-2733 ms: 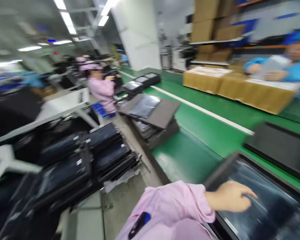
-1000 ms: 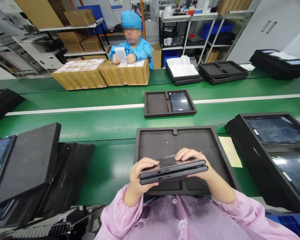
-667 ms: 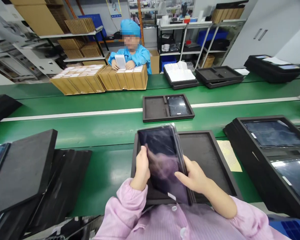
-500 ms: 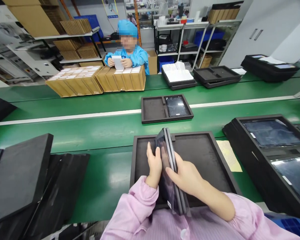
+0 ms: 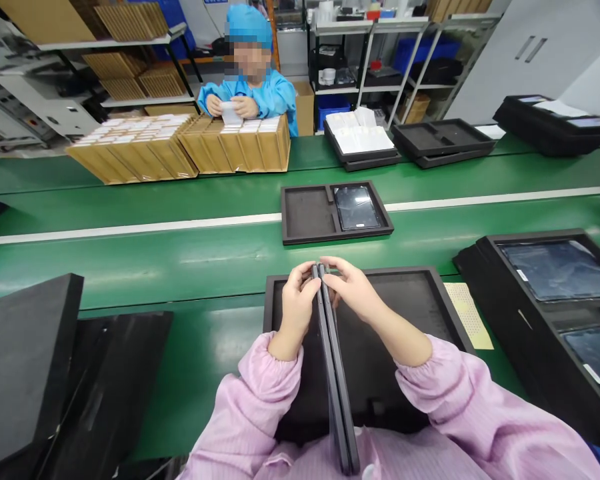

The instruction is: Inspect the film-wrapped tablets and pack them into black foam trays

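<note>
Two dark tablets stand on edge, side by side, in front of my chest, with their thin sides facing up. My left hand grips the far end of the left tablet, thumb on its edge. On the other side, my right hand pinches the far end of the right tablet. A narrow gap shows between the two at the top. Beneath them lies a black foam tray on the green bench. The tablets' screens are turned sideways and barely show.
Ahead, a smaller foam tray holds one tablet. Stacked trays with tablets stand at right beside a yellow label sheet. Black foam trays lean at left. Across the green bench, a co-worker in blue handles cartons.
My left hand, earlier flat with fingers spread against the tablet, now grips its far end. My right hand has slid forward to the far end too. The tablets have turned more upright.
</note>
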Action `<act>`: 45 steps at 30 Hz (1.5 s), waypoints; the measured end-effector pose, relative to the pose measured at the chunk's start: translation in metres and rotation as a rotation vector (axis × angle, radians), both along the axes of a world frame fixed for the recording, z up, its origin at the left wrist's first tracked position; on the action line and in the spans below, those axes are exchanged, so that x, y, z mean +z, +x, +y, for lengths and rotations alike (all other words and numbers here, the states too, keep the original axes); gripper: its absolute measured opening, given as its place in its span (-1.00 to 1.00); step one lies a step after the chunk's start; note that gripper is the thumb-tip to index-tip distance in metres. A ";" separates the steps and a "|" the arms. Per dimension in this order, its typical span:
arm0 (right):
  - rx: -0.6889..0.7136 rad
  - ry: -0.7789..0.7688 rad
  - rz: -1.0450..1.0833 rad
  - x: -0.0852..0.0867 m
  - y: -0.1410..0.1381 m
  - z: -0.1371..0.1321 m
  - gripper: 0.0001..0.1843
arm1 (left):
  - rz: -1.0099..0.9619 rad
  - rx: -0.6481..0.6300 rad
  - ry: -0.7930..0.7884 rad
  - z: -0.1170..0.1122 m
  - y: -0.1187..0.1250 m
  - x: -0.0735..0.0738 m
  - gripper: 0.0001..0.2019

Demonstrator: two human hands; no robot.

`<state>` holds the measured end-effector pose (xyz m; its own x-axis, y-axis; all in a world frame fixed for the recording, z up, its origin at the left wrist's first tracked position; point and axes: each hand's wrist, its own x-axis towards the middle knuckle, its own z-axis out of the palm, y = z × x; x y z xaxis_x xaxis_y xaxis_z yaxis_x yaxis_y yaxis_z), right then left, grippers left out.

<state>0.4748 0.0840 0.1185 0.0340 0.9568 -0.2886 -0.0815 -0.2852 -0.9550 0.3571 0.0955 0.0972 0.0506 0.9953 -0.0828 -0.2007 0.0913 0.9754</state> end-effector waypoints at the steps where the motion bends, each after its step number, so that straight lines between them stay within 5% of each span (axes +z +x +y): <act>1: 0.020 -0.014 -0.013 0.002 0.000 0.003 -0.61 | -0.003 -0.009 -0.004 0.001 -0.001 0.001 -0.68; 16: 0.076 0.040 0.004 0.002 0.006 -0.001 -0.69 | 0.045 -0.165 0.052 0.005 -0.011 0.005 -0.74; 23: 0.192 0.072 0.109 0.002 0.015 -0.009 -0.49 | -0.020 -0.280 0.084 0.001 -0.018 -0.005 -0.54; 45: 0.179 0.131 0.053 -0.007 0.021 -0.012 -0.22 | -0.023 -0.349 0.216 0.004 -0.013 -0.019 -0.38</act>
